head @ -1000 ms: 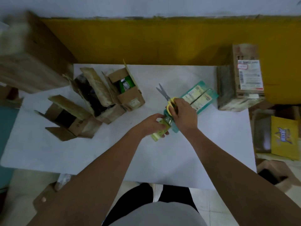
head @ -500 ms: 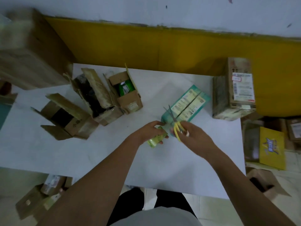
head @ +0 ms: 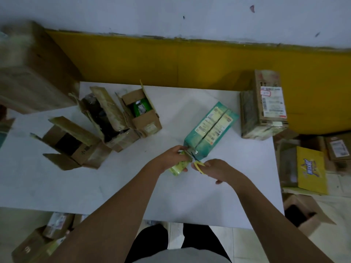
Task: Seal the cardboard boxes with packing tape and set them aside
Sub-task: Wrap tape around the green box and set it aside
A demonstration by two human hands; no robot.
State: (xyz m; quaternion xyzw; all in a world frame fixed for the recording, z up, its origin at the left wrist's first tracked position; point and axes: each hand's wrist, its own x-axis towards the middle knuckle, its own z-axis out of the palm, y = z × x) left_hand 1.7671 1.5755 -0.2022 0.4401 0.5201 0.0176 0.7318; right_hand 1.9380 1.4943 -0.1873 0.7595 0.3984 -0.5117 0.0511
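A teal box (head: 211, 130) lies in the middle of the white table (head: 76, 186), its flaps closed. At its near end my left hand (head: 171, 158) grips a roll of packing tape (head: 178, 167), with a strip running from the roll to the box. My right hand (head: 218, 170) holds yellow-handled scissors (head: 197, 164); the blades sit at the tape strip next to the box's near end. Three open cardboard boxes stand at the table's left: a low one (head: 76, 143), a tall one (head: 106, 118) and a smaller one (head: 142, 114) with a green item inside.
A taped box with a shipping label (head: 264, 107) stands at the table's right rear corner. More boxes lie on the floor at the right, among them a yellow one (head: 309, 169), and at the lower left (head: 38, 242). A large carton (head: 32, 69) stands at the far left.
My right hand lifted the scissors off the teal box, drew them back toward me and brought the blades to the tape at the box's near end. My left hand stayed on the tape roll.
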